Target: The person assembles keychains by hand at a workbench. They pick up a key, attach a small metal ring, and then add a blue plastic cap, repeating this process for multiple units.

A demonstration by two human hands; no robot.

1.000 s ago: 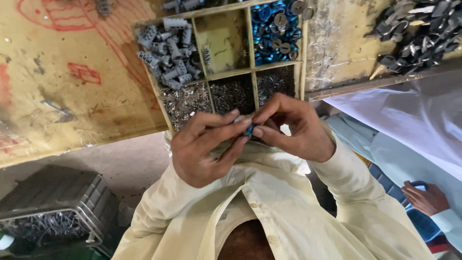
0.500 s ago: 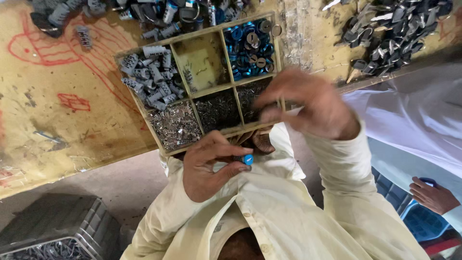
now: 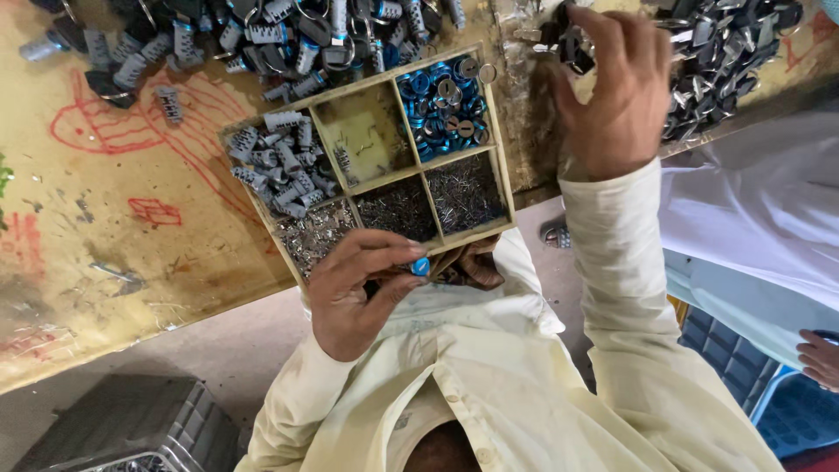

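My left hand (image 3: pixel 358 293) is held close to my chest and pinches a small blue round part (image 3: pixel 420 265) between thumb and fingers. It sits just below the near edge of a wooden divided tray (image 3: pixel 502 170). The tray holds grey cylinders (image 3: pixel 275 162), blue caps (image 3: pixel 441 105) and fine metal pins (image 3: pixel 463 192); one compartment is nearly bare. My right hand (image 3: pixel 612 87) is stretched out past the tray's right side. Its fingers curl around a dark metal part (image 3: pixel 572 45) at the edge of a heap of dark metal pieces (image 3: pixel 725 48).
More grey and black lock parts with rings (image 3: pixel 262 39) lie along the far edge of the worn yellow table (image 3: pixel 131 227), which has red scribbles. A grey crate (image 3: pixel 122 428) is at lower left. Another person in white (image 3: pixel 769 210) is at right, hand (image 3: pixel 820 358) low.
My right hand has left my left hand and reached up and right to the dark metal heap. The left hand has stayed near my chest with the blue part.
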